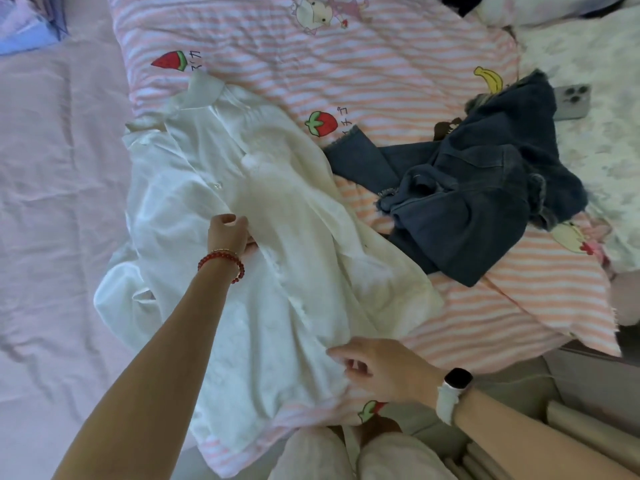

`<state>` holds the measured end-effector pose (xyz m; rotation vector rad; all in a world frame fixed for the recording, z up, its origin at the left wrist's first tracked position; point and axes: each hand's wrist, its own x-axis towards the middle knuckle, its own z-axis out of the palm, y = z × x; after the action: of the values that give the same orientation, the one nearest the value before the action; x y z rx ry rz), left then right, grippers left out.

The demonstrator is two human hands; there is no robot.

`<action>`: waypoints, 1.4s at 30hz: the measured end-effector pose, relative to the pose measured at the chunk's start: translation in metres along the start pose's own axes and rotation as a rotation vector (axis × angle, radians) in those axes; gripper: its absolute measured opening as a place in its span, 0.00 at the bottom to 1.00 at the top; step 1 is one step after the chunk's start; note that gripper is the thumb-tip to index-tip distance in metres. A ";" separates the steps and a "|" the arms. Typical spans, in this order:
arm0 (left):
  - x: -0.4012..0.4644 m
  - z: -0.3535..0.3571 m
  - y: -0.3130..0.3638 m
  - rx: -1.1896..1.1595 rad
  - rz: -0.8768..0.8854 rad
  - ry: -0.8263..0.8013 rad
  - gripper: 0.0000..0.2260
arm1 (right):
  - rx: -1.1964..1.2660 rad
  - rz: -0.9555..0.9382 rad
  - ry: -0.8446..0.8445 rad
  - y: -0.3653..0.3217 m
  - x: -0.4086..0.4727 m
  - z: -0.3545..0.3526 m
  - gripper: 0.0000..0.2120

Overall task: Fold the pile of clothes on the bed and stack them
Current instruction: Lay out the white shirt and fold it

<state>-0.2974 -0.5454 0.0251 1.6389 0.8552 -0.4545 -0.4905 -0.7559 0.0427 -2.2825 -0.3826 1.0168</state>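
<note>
White shirt: a thin white collared shirt point(242, 237) lies spread and rumpled across the striped blanket, collar toward the far side near the watermelon print, hem toward the person; small buttons show along its front placket.
Left hand: the left hand point(230, 235) reaches to the middle of the shirt, fingers curled and pinching a fold of the white cloth by the placket; a red bead bracelet point(221, 260) circles the wrist.
Right hand: the right hand point(377, 367) sits at the shirt's near hem, fingers bent and gripping the edge of the fabric; a smartwatch with a white band point(453, 386) is on the wrist.
Denim garment: a dark blue denim piece with frayed edges point(467, 199) lies crumpled to the right of the shirt, just beside it, on the same blanket; what kind of garment it is cannot be told.
Blanket: a pink-and-white striped blanket point(363, 64) printed with strawberries, a banana and cartoon figures covers the middle of the bed.
Bed sheet: a pale pink wrinkled sheet point(59, 202) stretches out to the left of the blanket.
Phone: a grey phone point(571, 102) lies face down, camera lenses up, past the denim on a fluffy white cover point(595, 64).
Far left corner: folded blue and lilac cloth point(27, 22) lies at the frame's edge.
Person: knees in light trousers point(346, 455) show at the bottom.
</note>
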 end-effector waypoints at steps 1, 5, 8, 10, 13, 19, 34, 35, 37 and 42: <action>-0.009 0.002 -0.008 0.034 0.027 0.020 0.11 | 0.138 0.041 -0.082 0.000 -0.003 0.004 0.18; -0.060 0.013 -0.064 0.513 0.471 0.129 0.16 | 0.345 0.290 0.240 0.022 -0.011 0.015 0.15; -0.104 0.035 -0.113 0.771 0.641 -0.018 0.19 | 0.417 0.580 0.596 0.040 -0.013 0.020 0.16; -0.122 0.052 -0.139 0.897 0.603 -0.114 0.22 | 0.586 0.706 0.676 0.050 -0.008 0.022 0.23; -0.129 0.067 -0.163 1.055 0.517 -0.190 0.30 | 0.949 0.778 0.694 0.055 0.014 0.017 0.32; -0.123 0.068 -0.171 1.178 0.422 -0.195 0.32 | 0.725 0.641 0.508 0.063 0.037 -0.001 0.09; -0.111 0.106 -0.024 0.765 0.585 -0.045 0.20 | 0.151 0.136 1.263 0.059 -0.031 -0.243 0.07; -0.106 0.111 -0.005 0.739 0.618 -0.048 0.20 | 0.138 0.167 1.296 0.063 -0.027 -0.267 0.08; -0.095 0.121 0.028 0.697 0.657 -0.046 0.21 | 0.092 0.286 1.328 0.073 -0.018 -0.306 0.11; -0.075 0.134 0.036 0.669 0.563 -0.050 0.21 | 0.009 0.502 1.113 0.088 0.004 -0.296 0.23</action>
<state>-0.3002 -0.6971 0.0681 2.3666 0.1628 -0.3952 -0.2649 -0.9432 0.1402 -2.5731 0.6697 -0.1750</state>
